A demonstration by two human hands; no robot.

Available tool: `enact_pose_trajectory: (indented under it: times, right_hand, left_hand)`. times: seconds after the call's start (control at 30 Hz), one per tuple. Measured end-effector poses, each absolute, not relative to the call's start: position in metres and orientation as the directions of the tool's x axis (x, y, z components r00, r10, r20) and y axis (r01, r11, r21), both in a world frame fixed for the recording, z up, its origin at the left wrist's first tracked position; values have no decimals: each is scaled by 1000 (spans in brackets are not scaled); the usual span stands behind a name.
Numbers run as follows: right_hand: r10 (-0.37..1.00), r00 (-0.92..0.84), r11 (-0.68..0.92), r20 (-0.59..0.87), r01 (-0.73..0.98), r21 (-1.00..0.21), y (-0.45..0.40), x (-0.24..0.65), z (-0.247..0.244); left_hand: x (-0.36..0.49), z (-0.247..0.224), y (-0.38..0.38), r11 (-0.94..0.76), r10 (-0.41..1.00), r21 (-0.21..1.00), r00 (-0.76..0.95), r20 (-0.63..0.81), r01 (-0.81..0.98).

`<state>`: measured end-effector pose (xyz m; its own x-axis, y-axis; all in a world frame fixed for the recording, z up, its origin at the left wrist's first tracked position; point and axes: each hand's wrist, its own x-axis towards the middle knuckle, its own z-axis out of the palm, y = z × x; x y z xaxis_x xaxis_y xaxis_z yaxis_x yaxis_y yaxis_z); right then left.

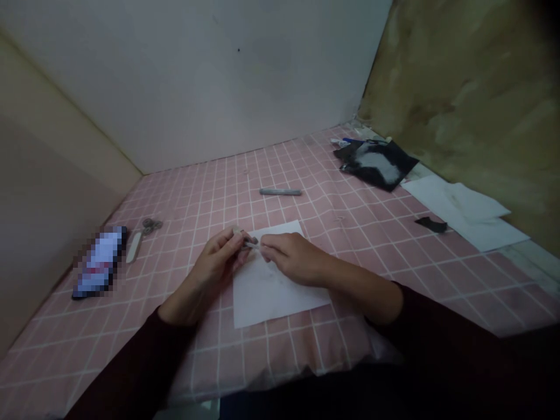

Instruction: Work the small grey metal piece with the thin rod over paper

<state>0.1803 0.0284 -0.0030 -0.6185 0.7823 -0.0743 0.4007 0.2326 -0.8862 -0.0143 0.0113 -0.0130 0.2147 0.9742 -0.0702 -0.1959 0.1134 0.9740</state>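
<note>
Two hands meet over the paper in the head view. The left hand [214, 265] pinches a small pale object [247, 241], too small to identify, between thumb and forefinger. The right hand [294, 259] closes its pressed-together fingertips [264, 249] on the object's other side, a close, steady hold just above a white paper sheet [280, 300]. The sheet lies on a pink grid-patterned cloth [271, 356], with a grey marker [280, 192] beyond and scissors [151, 224] to the left.

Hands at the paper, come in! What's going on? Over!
Left hand, right hand pinching small pale item. Just above white paper sheet. Grey tube lies beyond, away from hands.
</note>
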Motion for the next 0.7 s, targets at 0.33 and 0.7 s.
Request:
enact_pose_trajectory:
  times: [0.33,0.7]
  right_hand:
    - [438,-858,-492,-270,22,-870,32,179,-3]
    - [782,-622,403,49,444,-800,27,178,-2]
  left_hand:
    - [-12,-9,9,-12,984,972,172,54,-234]
    - [-13,-11,12,162,973,960,201,-116,-229]
